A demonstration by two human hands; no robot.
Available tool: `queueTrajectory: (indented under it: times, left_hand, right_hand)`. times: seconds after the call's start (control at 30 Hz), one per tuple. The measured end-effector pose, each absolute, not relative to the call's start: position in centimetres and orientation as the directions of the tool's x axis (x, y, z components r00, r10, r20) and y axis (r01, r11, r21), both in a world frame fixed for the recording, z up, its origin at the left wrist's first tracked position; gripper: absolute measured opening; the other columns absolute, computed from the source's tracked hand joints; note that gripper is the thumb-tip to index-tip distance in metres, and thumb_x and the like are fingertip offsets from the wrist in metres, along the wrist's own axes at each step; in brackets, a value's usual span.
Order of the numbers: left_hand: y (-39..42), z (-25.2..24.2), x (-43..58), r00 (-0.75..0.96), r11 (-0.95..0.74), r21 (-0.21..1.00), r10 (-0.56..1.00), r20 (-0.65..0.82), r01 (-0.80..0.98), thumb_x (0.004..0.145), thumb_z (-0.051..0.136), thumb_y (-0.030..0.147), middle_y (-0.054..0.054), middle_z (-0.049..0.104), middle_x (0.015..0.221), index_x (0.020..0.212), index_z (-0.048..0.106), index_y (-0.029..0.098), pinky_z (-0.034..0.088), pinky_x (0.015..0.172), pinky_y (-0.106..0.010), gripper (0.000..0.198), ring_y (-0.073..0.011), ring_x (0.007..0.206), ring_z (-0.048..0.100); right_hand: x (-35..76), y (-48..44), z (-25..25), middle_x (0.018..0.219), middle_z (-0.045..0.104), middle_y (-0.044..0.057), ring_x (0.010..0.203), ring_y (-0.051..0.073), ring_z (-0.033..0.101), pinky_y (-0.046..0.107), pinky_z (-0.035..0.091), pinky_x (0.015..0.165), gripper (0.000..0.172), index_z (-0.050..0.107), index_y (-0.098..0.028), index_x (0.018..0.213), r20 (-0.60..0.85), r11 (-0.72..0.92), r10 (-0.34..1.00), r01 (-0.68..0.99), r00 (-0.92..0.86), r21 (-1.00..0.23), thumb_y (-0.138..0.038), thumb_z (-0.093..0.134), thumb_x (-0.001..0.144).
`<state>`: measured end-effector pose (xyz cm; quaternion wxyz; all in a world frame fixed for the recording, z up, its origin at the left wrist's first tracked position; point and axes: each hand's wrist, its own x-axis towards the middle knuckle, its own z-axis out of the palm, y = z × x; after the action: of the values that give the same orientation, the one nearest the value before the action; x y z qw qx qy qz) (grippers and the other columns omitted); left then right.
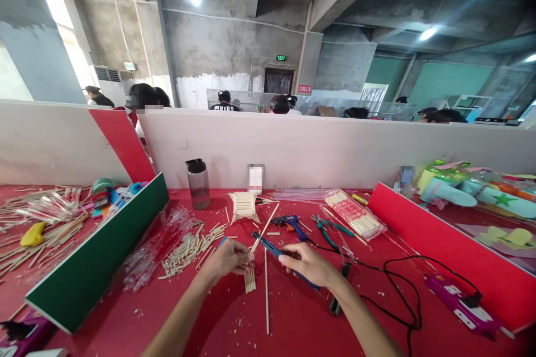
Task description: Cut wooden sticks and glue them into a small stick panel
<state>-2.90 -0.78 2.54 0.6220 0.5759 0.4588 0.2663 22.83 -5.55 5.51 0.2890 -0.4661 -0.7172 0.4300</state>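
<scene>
My left hand (228, 259) is closed on a long thin wooden stick (264, 228) that slants up to the right. My right hand (310, 265) grips blue-handled cutters (268, 246), whose jaws meet the stick near my left fingers. Below the hands lie a small bundle of short cut sticks (250, 280) and a long stick (267, 290) on the red table (293, 318). A small stick-built frame (244, 205) stands farther back.
A blue glue gun (293, 224), green pliers (329, 230), a pack of sticks (355, 215), a dark bottle (198, 183), cut stick pieces (188, 251), plastic wrap (154, 248), a black cable (397, 290) and purple power strip (460, 301). Green (96, 256) and red (444, 248) dividers flank me. People sit beyond the white partition (318, 145).
</scene>
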Motion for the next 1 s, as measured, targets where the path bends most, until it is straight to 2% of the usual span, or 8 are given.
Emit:
queueTrajectory:
  times: [0.47,1.0]
  left_hand:
    - [-0.64,2.39,-3.04,0.45,0.201,0.959,0.851,-0.271,0.198,0.063,0.085,0.045,-0.011,0.073,0.073,0.071,0.076,0.011,0.054,0.063,-0.027,0.036,-0.0167,0.061,0.067]
    - [-0.67,2.7,-3.01,0.455,0.199,0.956,0.846,-0.279,0.216,0.062,0.084,0.045,-0.011,0.072,0.07,0.069,0.075,0.01,0.053,0.062,-0.027,0.036,-0.0169,0.06,0.066]
  right_hand:
    - [22.62,-5.41,5.19,0.071,0.064,0.002,0.068,0.018,0.06,0.026,0.046,0.065,0.038,0.067,-0.016,0.081,0.002,0.196,0.906,0.416,-0.423,-0.888,-0.051,0.055,0.09]
    - [22.93,-5.16,4.95,0.072,0.065,0.002,0.067,0.017,0.06,0.026,0.044,0.064,0.037,0.069,-0.015,0.085,0.004,0.192,0.912,0.419,-0.409,-0.888,-0.05,0.056,0.089]
